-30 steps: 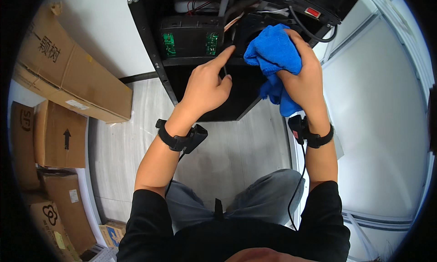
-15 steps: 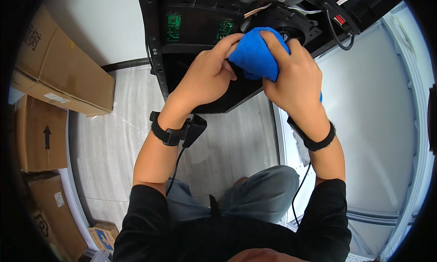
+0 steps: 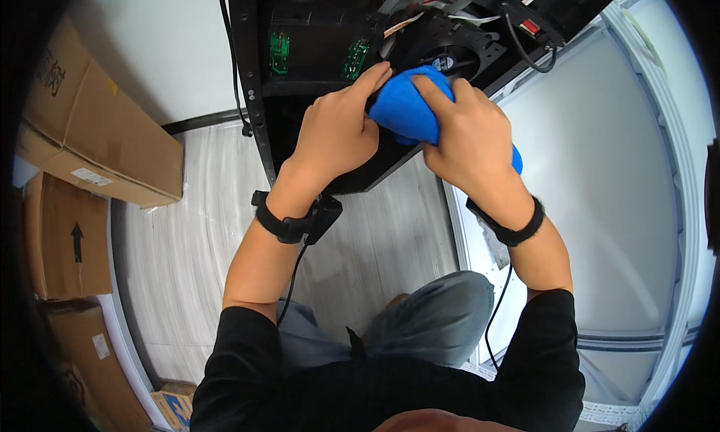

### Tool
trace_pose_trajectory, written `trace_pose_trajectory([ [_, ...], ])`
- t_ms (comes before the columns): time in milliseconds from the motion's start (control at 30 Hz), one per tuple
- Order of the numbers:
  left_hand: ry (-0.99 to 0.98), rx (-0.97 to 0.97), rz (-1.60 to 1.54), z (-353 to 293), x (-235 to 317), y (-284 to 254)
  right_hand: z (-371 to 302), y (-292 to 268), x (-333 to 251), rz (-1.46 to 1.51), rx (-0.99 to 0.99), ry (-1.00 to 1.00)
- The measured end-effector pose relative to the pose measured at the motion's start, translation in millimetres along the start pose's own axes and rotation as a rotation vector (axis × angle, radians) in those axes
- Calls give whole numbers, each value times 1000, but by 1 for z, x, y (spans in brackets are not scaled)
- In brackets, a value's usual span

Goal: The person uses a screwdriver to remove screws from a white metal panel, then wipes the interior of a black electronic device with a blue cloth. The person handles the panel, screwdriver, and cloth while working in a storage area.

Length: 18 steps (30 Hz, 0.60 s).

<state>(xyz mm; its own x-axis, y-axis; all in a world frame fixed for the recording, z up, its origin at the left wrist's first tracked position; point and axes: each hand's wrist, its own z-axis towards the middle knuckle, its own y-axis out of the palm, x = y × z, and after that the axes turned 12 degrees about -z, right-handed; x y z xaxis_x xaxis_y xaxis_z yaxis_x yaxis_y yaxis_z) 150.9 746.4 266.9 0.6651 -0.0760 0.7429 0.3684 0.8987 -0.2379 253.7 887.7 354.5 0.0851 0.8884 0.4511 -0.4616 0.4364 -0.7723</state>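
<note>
A bunched blue cloth is gripped in my right hand, with the index finger laid over its top. A loose blue end shows beyond that hand's outer edge. My left hand is closed just left of the cloth, its index finger reaching up along the cloth's edge. Whatever lies between its fingertips is hidden. Both hands are in front of an opened black machine housing. Behind the cloth sits a black cooling fan. Green circuit boards show through cutouts in a dark panel left of it.
Cardboard boxes are stacked along the left side. A white panel with a metal frame is at my right. A black cable loop hangs from the housing. Cables run from my wrist-worn devices. Grey wood-look flooring lies below.
Both hands and the cloth have shifted slightly left and downward, uncovering more of the fan. The housing sits further left in view. The left index finger now stands apart from the cloth's top.
</note>
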Motion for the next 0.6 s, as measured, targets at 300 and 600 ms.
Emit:
trace_pose_trajectory([
  [300,-29,-31,20,0,1,2,10,-2,38,155,134,164],
  [600,-87,-44,-32,-1,-1,1,-4,9,55,414,-42,382],
])
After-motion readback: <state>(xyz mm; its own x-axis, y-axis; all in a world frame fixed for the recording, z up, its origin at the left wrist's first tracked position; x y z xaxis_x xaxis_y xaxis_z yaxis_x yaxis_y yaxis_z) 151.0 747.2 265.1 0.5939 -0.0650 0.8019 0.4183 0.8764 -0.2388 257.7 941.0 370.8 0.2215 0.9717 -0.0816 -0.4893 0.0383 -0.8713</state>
